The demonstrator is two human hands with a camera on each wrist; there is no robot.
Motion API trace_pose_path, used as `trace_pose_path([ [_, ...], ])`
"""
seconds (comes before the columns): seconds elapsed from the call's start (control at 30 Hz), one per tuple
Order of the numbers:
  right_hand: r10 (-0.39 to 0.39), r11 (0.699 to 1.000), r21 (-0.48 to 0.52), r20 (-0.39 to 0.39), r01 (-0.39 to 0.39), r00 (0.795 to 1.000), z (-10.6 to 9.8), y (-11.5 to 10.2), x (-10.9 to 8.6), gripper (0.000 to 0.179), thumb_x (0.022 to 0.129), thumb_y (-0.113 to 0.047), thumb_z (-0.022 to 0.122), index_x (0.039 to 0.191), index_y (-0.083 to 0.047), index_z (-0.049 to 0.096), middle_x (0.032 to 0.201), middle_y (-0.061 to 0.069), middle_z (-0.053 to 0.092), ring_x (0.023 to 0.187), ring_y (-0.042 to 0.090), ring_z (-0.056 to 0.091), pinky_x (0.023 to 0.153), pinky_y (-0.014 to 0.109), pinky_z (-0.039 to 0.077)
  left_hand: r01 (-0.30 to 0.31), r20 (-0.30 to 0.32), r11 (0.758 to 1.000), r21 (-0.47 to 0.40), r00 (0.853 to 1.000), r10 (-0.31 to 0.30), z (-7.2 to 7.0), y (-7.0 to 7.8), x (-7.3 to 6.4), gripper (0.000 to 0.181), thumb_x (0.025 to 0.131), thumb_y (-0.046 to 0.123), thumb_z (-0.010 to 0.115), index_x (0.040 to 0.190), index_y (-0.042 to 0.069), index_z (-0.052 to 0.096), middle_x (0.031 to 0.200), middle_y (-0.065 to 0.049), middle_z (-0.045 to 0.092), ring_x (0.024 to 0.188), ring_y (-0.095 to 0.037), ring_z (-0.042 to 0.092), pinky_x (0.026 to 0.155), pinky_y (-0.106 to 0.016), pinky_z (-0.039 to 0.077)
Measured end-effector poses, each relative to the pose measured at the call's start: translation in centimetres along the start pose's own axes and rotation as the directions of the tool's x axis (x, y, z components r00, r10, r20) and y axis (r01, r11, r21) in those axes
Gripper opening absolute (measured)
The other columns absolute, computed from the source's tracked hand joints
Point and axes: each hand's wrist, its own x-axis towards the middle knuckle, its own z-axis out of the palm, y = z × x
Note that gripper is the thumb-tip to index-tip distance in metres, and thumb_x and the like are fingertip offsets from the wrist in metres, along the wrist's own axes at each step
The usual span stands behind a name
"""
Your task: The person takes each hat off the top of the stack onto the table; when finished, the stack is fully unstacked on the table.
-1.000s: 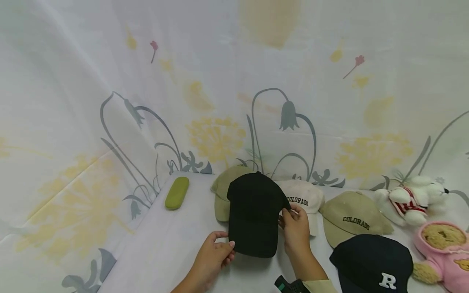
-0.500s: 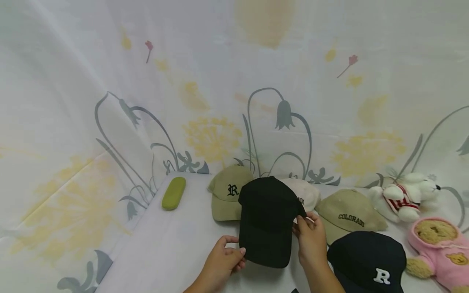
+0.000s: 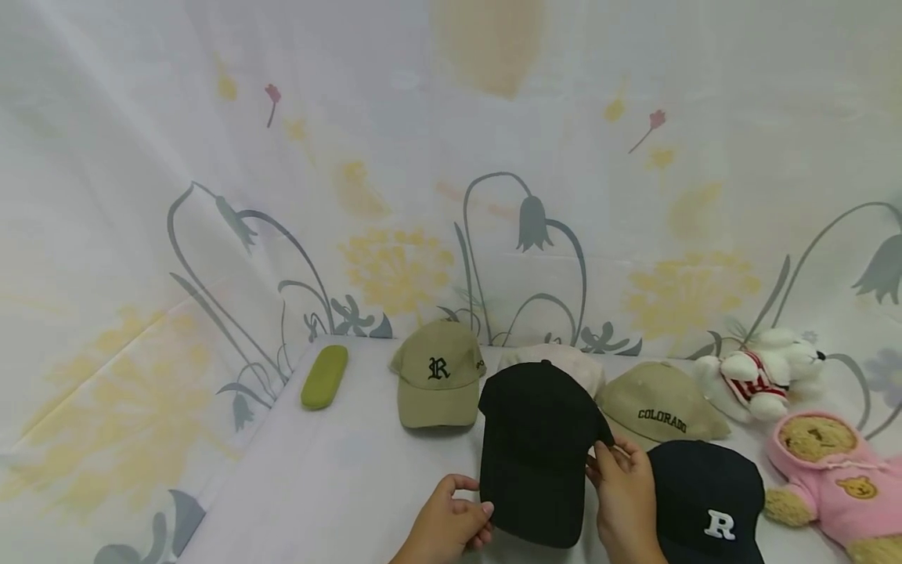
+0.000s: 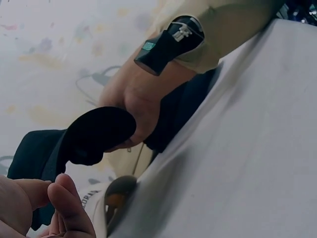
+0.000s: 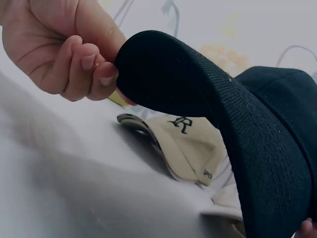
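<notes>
A plain black baseball cap (image 3: 534, 450) is held up in front of me, crown away and brim toward me. My left hand (image 3: 451, 518) pinches the left edge of its brim between thumb and fingers, as the right wrist view also shows. The right side of the cap is gripped by my right hand (image 3: 625, 495), near the base of the crown. In the right wrist view the underside of the curved brim (image 5: 163, 79) shows. Behind the black cap, a pale cap (image 3: 557, 359) is mostly covered. Left of it lies a khaki cap (image 3: 440, 376) with a black R.
A tan COLORADO cap (image 3: 658, 399) and a navy cap (image 3: 705, 493) with a white R lie to the right. Beyond them are a white plush dog (image 3: 761, 380) and a teddy bear (image 3: 828, 478) in pink. A green oblong case (image 3: 325, 377) lies far left on the white tabletop (image 3: 317, 478).
Both hands have carried the black cap to the right and closer to me. The khaki cap's R has come into sight, while the pale cap's lettering has become covered.
</notes>
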Motion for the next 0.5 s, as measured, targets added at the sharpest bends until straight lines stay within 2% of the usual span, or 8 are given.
trace_pose_path([
  [0.3, 0.027, 0.999, -0.031, -0.023, -0.028, 0.999, -1.7, 0.7, 0.1, 0.018, 0.109, -0.016, 0.054, 0.123, -0.019, 0.043, 0.112, -0.001, 0.057, 0.087, 0.009, 0.062, 0.077, 0.023, 0.057, 0.036, 0.032, 0.997, -0.062, 0.999, -0.034, 1.5, -1.1, -0.3, 0.043, 0.098, 0.019, 0.075, 0.128, 0.004, 0.049, 0.079, -0.005, 0.071, 0.063, -0.012, 0.064, 0.063, -0.025, 0.055],
  [0.5, 0.039, 0.997, -0.063, -0.035, -0.041, 0.999, -2.4, 1.3, 0.1, 0.022, 0.109, -0.020, 0.054, 0.128, -0.018, 0.043, 0.120, 0.005, 0.056, 0.091, 0.011, 0.061, 0.078, 0.023, 0.056, 0.030, 0.032, 0.997, -0.077, 0.999, -0.027, 2.2, -1.9, -0.6, 0.044, 0.096, 0.018, 0.077, 0.126, 0.003, 0.049, 0.076, -0.005, 0.070, 0.061, -0.012, 0.065, 0.061, -0.025, 0.055],
])
